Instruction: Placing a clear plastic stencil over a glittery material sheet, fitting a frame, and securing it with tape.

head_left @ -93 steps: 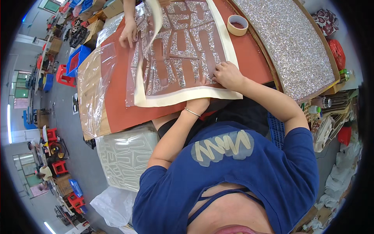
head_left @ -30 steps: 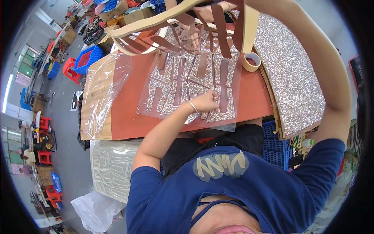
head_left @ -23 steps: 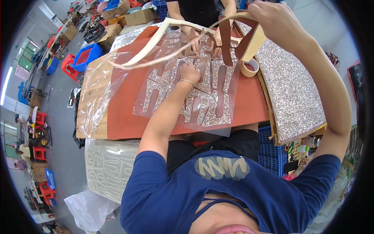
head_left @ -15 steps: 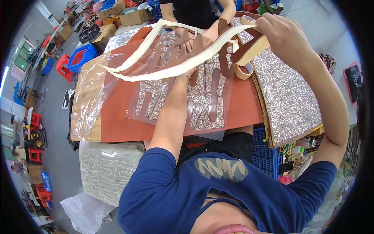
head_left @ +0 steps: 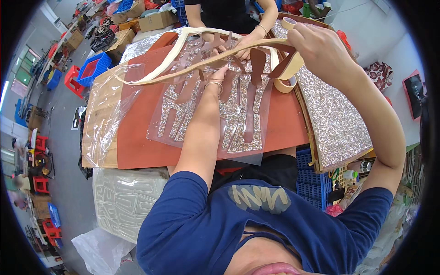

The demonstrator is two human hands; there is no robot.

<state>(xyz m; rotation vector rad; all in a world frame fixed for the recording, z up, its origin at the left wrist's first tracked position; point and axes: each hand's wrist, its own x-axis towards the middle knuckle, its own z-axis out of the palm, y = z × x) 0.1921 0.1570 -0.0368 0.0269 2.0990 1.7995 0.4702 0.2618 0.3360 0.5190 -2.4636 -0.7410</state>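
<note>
My right hand (head_left: 316, 43) is raised over the table and shut on a cut-out backing sheet (head_left: 183, 73), cream on one face and brown on the other. The sheet hangs in long strips, lifted off a clear film with silver glitter shapes (head_left: 201, 123). That film lies on a reddish-brown board (head_left: 284, 123). My left hand (head_left: 219, 75), with a bracelet at the wrist, reaches onto the film beneath the lifted strips; its fingers are partly hidden. Across the table another person's hand (head_left: 250, 41) holds the far end of the sheet.
A roll of tape (head_left: 286, 85) sits by the board's right edge. A large silver glitter sheet (head_left: 334, 119) lies on the right, crumpled clear plastic (head_left: 110, 110) on the left. A white embossed sheet (head_left: 123, 201) and a blue crate (head_left: 307, 183) are below the table edge.
The backing sheet has been peeled up from the film and lifted higher by my right hand. My left hand has slid farther across the film, under the strips.
</note>
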